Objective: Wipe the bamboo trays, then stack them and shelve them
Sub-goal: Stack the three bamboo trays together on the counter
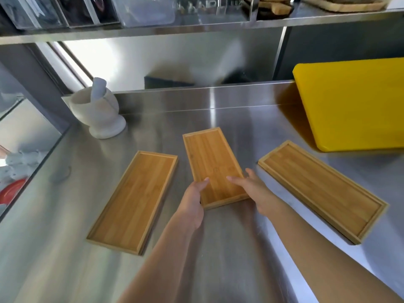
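Three shallow rectangular bamboo trays lie on the steel counter [218, 248]. The middle tray [209, 154] is tilted, its near end lifted off the counter. My left hand [193, 202] grips its near left corner, thumb on top. My right hand [255, 189] holds its near right edge, with the index finger lying across the tray's surface. The left tray [133, 200] lies flat to the left of my left forearm. The right tray [323, 189] lies flat and angled, to the right of my right hand. No cloth is visible.
A white stone mortar with pestle [98, 110] stands at the back left. A yellow cutting board [354, 101] leans at the back right. A steel shelf [196, 29] overhead carries clear containers and wooden boards. The counter's left edge drops to a sink area holding a red item [11, 191].
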`<state>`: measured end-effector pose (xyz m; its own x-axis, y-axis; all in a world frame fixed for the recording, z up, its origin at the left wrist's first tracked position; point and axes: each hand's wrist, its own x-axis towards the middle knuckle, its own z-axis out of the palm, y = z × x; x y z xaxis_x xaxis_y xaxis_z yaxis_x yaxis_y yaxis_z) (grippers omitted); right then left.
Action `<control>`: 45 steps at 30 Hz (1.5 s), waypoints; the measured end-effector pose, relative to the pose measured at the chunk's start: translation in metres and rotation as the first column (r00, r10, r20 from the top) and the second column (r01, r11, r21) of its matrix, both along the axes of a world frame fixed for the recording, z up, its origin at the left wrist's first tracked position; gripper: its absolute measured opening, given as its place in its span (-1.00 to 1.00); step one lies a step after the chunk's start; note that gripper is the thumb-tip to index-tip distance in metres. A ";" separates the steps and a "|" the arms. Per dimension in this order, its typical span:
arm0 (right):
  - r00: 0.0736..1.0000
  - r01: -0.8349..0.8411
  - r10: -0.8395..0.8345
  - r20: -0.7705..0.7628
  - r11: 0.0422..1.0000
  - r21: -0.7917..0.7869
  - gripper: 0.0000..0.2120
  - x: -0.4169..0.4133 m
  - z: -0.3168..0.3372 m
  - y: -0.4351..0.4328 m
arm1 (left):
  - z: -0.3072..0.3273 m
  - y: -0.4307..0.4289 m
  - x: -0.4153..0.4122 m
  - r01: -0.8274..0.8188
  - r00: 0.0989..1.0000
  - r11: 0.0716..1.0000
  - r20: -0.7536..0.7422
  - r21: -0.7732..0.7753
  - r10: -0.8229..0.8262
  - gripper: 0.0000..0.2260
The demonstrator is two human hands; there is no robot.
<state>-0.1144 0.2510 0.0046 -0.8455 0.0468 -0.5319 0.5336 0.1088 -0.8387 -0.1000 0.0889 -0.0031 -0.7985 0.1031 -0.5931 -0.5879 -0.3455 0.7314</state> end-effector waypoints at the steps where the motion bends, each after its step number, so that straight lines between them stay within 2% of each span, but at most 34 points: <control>1: 0.999 0.027 -0.026 0.019 0.999 -0.039 -0.15 -0.004 0.001 0.001 | -0.003 -0.003 -0.003 -0.022 1.000 1.000 0.016 0.003 0.022 -0.19; 3: 0.996 0.057 -0.052 0.071 0.996 -0.070 -0.09 -0.009 0.004 0.002 | -0.007 -0.010 -0.009 -0.032 0.998 0.999 0.059 -0.043 0.035 -0.16; 5: 0.992 0.066 -0.057 0.114 0.995 -0.070 -0.08 -0.009 0.004 0.001 | 0.000 -0.017 -0.010 0.008 0.997 0.990 0.081 -0.141 0.003 -0.38; 7: 0.988 0.088 -0.084 0.130 0.996 -0.027 -0.18 -0.006 0.000 -0.002 | 0.002 -0.021 -0.010 0.027 0.997 0.979 0.077 -0.201 -0.011 -0.68; 8: 0.988 0.097 -0.097 0.123 0.995 0.009 -0.24 -0.005 -0.005 -0.004 | 0.003 -0.022 -0.009 0.034 0.997 0.970 0.078 -0.240 -0.015 -0.73; 11: 0.991 0.115 -0.124 0.054 0.982 0.148 -0.46 0.001 -0.008 -0.009 | 0.005 -0.022 -0.005 0.061 0.996 0.927 0.082 -0.371 -0.033 -0.70; 14: 0.988 0.146 -0.156 -0.004 0.917 0.371 -0.61 0.008 -0.004 -0.015 | 0.011 -0.017 -0.004 0.061 0.998 0.916 0.046 -0.396 -0.047 -0.74; 16: 0.990 0.138 -0.139 -0.031 0.879 0.456 -0.67 0.015 -0.003 -0.016 | 0.016 -0.011 -0.003 0.057 0.997 0.903 -0.025 -0.426 -0.075 -0.69; 19: 0.989 0.145 -0.112 -0.098 0.871 0.470 -0.73 0.023 -0.003 -0.012 | 0.026 -0.004 -0.004 0.040 0.978 0.855 -0.155 -0.517 -0.139 -0.68; 23: 0.969 0.204 -0.106 -0.225 0.857 0.474 -0.71 0.029 0.012 0.013 | 0.048 0.007 -0.007 0.107 0.932 0.671 -0.162 -0.733 -0.326 -0.74; 25: 0.970 0.187 -0.076 -0.232 0.841 0.507 -0.73 0.026 0.019 0.028 | 0.054 0.014 -0.005 0.160 0.932 0.686 -0.120 -0.710 -0.343 -0.74; 27: 0.955 0.263 -0.140 -0.263 0.812 0.521 -0.71 0.034 0.025 0.068 | 0.061 0.048 0.001 0.264 0.906 0.722 -0.093 -0.639 -0.413 -0.75; 30: 0.965 0.226 -0.098 -0.243 0.782 0.582 -0.70 0.033 0.028 0.083 | 0.061 0.057 0.007 0.354 0.904 0.796 -0.040 -0.490 -0.427 -0.70; 32: 0.971 0.212 -0.095 -0.220 0.767 0.606 -0.75 0.037 0.031 0.100 | 0.060 0.072 0.011 0.409 0.887 0.805 -0.022 -0.430 -0.462 -0.67; 39: 0.971 0.220 -0.085 -0.223 0.685 0.694 -0.71 0.046 0.028 0.175 | 0.055 0.144 0.016 0.471 0.848 0.768 -0.018 -0.435 -0.530 -0.71; 45: 0.985 0.125 0.023 -0.169 0.576 0.808 -0.72 0.041 0.021 0.243 | 0.041 0.207 0.023 0.506 0.840 0.747 0.048 -0.432 -0.541 -0.76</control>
